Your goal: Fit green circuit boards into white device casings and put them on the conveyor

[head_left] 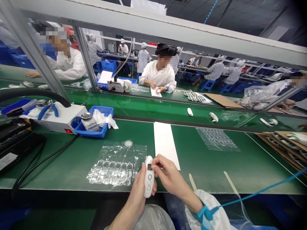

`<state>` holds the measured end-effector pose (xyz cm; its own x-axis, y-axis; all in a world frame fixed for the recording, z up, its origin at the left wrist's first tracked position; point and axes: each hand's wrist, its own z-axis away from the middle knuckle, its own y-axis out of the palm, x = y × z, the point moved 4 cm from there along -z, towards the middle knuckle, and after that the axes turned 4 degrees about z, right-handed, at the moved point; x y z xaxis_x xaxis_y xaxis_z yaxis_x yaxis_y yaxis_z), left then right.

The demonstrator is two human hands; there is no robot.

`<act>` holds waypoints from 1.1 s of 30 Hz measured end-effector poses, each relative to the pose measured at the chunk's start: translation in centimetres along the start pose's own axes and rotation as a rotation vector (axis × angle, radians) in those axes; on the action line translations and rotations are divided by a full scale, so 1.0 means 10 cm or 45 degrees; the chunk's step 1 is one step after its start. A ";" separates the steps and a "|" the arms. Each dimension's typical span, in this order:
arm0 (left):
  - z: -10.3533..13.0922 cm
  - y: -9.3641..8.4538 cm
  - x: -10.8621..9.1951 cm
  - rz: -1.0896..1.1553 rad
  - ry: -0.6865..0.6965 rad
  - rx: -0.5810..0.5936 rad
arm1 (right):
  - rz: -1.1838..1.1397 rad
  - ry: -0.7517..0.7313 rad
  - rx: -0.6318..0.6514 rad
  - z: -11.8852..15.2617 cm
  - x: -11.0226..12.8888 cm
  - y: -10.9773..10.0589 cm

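A white handheld device [149, 187] with a small dark screen and several round buttons stands upright in my left hand [137, 186], whose fingers wrap round its back and sides. My right hand [169, 174] reaches in from the right, thumb and forefinger pinched together at the edge of the screen. Whatever lies between those fingertips is too small to make out. Just behind the hands a white sheet [165, 140] lies on the green bench. To the left is a clear plastic sheet of moulded pieces [115, 169]. A blue wrist strap [203, 215] circles my right wrist.
At left stand a blue tray [96, 132] with a metal-topped bottle and tissues, a white box [62, 118] with pliers on it, and black cables. Another clear sheet [217, 139] lies right. Beyond, white parts [213, 117] rest on a green strip; a co-worker [159, 75] sits opposite.
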<state>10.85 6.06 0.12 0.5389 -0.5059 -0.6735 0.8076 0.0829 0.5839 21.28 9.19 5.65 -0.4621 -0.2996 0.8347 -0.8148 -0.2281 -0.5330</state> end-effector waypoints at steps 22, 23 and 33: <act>0.02 -0.03 0.01 -0.039 -0.032 0.004 | -0.087 0.056 0.023 0.01 -0.06 0.03; 0.02 -0.03 0.01 -0.051 -0.021 0.003 | -0.061 0.048 0.019 0.01 -0.05 0.03; -0.05 -0.12 -0.02 -0.455 0.196 0.000 | -0.722 0.349 0.024 0.01 -0.29 0.26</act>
<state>9.84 6.44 -0.67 0.2534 -0.3684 -0.8945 0.9509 -0.0750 0.3003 20.55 9.35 1.87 -0.0353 0.1206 0.9921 -0.9543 -0.2988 0.0024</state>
